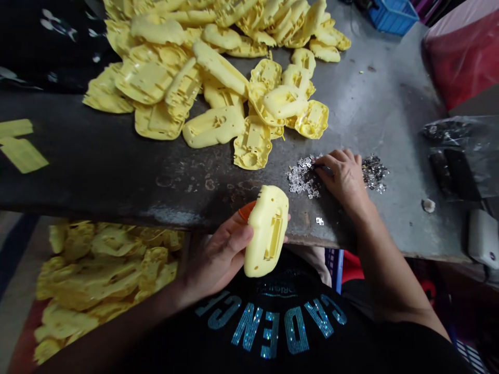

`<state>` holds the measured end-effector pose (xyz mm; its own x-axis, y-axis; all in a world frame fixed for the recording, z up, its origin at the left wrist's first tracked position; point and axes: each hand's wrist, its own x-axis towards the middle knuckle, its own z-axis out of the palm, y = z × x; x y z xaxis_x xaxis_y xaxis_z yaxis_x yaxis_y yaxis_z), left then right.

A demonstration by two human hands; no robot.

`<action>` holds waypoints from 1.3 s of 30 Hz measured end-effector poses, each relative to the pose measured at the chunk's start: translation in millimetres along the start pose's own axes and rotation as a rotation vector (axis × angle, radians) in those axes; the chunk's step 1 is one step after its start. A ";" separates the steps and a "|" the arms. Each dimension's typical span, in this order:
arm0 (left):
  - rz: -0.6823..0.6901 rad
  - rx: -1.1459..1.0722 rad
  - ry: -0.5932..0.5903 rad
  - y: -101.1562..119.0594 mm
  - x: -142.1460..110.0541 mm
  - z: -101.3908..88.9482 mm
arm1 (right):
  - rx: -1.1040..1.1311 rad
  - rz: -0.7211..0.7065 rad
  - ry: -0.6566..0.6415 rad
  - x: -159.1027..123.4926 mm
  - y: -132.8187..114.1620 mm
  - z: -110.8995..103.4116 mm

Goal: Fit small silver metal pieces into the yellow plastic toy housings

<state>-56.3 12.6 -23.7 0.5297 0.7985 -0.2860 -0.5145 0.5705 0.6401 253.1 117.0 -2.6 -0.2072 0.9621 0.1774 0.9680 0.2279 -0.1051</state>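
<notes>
My left hand (222,254) grips a yellow plastic shell (267,231) at the near edge of the grey table (117,176), its hollow side turned toward me. My right hand (343,176) rests on a heap of small shiny metal clips (302,179), fingers curled down and pinching among them; what they pinch is too small to make out. One stray clip (319,221) lies near the table edge.
A large pile of yellow shells (218,72) covers the far middle of the table. More yellow shells fill a bin (101,275) below the table at left. Dark plastic bags (460,156) lie at right, a blue crate (392,14) at far right.
</notes>
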 end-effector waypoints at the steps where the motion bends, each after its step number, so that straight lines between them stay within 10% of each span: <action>1: 0.003 -0.003 -0.003 0.1 -0.2 -0.6 | -0.009 -0.015 -0.017 -6.2 -3.2 -1.7; 9: -0.029 0.008 0.023 1.0 0.7 2.2 | 0.082 -0.039 0.037 -63.1 1.3 -22.2; 20: -0.019 0.010 0.035 -0.7 -5.3 3.3 | -0.006 0.009 -0.003 28.7 37.2 -4.7; 30: 0.007 0.022 0.054 9.2 -1.3 18.5 | 0.066 -0.269 0.034 -91.2 -47.1 -33.7; 39: -0.018 -0.049 0.004 0.2 -3.1 24.0 | 0.114 -0.231 0.182 -102.7 -46.5 -3.7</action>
<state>-41.9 5.6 -5.6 0.5365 0.7885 -0.3006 -0.5372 0.5939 0.5990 229.9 7.0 -12.3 -0.3812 0.8425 0.3807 0.8740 0.4626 -0.1487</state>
